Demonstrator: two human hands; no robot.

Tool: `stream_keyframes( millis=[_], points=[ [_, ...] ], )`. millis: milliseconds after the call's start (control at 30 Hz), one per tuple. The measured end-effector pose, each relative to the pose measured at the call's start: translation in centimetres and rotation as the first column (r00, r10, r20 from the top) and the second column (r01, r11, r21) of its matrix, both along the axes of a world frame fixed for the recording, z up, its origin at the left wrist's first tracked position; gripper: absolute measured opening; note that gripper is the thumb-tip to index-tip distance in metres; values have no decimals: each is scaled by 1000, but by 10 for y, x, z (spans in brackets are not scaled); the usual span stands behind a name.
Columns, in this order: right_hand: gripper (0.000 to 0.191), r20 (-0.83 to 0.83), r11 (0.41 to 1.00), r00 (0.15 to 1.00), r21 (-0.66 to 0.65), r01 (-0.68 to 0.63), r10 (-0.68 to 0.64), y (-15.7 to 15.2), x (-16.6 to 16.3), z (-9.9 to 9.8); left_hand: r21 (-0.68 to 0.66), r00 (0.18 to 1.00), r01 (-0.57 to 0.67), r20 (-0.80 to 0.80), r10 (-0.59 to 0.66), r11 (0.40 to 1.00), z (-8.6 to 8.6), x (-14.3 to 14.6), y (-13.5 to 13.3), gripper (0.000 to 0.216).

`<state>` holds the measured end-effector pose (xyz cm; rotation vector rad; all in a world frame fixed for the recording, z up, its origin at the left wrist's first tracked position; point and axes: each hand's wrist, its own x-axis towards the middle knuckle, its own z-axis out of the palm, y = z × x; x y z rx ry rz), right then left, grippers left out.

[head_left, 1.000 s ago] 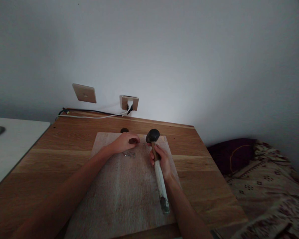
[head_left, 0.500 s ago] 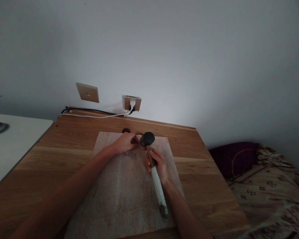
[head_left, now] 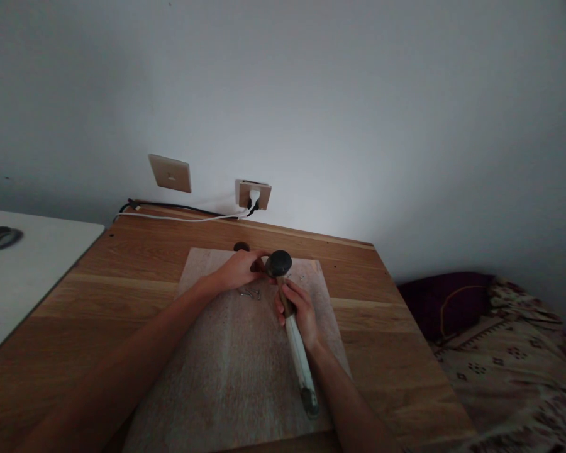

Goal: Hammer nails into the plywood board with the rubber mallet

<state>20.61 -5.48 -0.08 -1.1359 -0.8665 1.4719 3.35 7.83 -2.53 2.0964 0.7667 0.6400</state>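
A right hand (head_left: 302, 308) wraps firmly around a mallet (head_left: 295, 340) above a board (head_left: 231, 371) on a bench (head_left: 387, 346). Its head, apart from the curled left hand (head_left: 238, 269) a second ago, now overlaps those fingertips in view, bringing both together beside metal pieces (head_left: 251, 293); whether the left grips anything cannot be told.

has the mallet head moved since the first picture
Yes. Judged against the wall socket, the mallet head has shifted left, closer to the left hand.
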Motion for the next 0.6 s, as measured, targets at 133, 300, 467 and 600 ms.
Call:
stream_keyframes(
  millis=[133, 300, 467, 600],
  points=[
    [39, 6, 1000, 1000, -5, 10, -10, -1, 0, -1, 21, 1000, -24, 3, 24, 1000, 2, 0, -1, 49],
    [40, 14, 1000, 1000, -13, -5, 5, 0, 1, -2, 9, 1000, -11, 16, 11, 1000, -2, 1, 0, 46],
    [42, 11, 1000, 1000, -18, -16, 16, 3, 1, -5, -42, 998, 16, 62, -13, 999, -1, -2, 4, 50],
    [44, -20, 1000, 1000, -14, 21, -21, 5, 3, -7, 0, 999, -13, -49, 13, 1000, 13, -11, 5, 37]
  ],
)
